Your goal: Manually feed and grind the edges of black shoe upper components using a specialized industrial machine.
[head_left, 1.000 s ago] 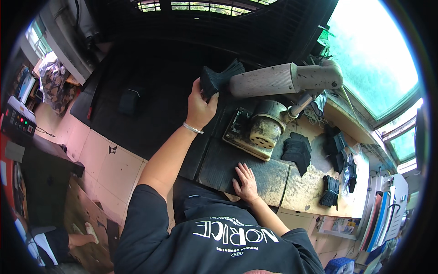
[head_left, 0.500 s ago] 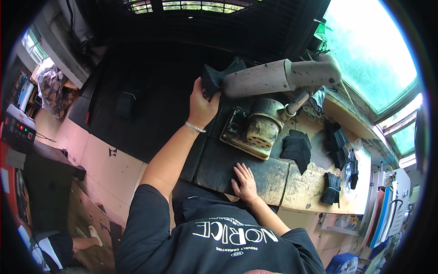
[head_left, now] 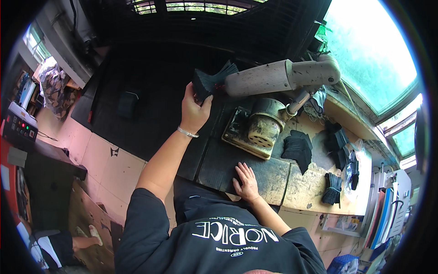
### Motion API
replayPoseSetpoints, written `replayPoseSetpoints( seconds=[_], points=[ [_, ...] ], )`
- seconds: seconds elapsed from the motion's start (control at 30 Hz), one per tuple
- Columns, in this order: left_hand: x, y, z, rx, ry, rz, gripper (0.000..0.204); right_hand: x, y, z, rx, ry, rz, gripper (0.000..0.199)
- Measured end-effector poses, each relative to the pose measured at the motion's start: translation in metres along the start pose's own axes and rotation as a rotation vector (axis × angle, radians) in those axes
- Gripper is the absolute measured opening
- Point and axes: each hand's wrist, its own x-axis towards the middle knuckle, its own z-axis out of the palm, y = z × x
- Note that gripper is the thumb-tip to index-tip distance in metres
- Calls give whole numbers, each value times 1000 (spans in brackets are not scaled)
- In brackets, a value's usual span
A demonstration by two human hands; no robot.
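My left hand is closed around a stack of thin dark pieces, held up over the black worktop. The far ends of the stack fan out beside the tip of a pale cylindrical machine arm; whether they touch it I cannot tell. Below that arm stands its stained metal base. My right hand lies flat with fingers spread on the ribbed dark mat at the near edge, holding nothing.
Right of the base lie a dark stack, a tied dark bundle and more dark pieces. Another banded bundle sits on the worktop's left. A control box stands far left. A person's leg shows lower left.
My left hand has shifted slightly left with the stack, drawing it a little away from the machine arm's tip. My right hand has stayed put.
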Motion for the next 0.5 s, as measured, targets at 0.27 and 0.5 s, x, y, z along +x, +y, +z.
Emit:
replayPoseSetpoints(
  seconds=[0.27, 0.5],
  points=[
    [-8, 10, -15, 23, 8, -6, 47, 0, 0, 1, -10, -4, -6, 53],
    [-17, 15, -28, -5, 16, -1, 48, 0, 1, 1, -21, -10, -7, 53]
  ],
)
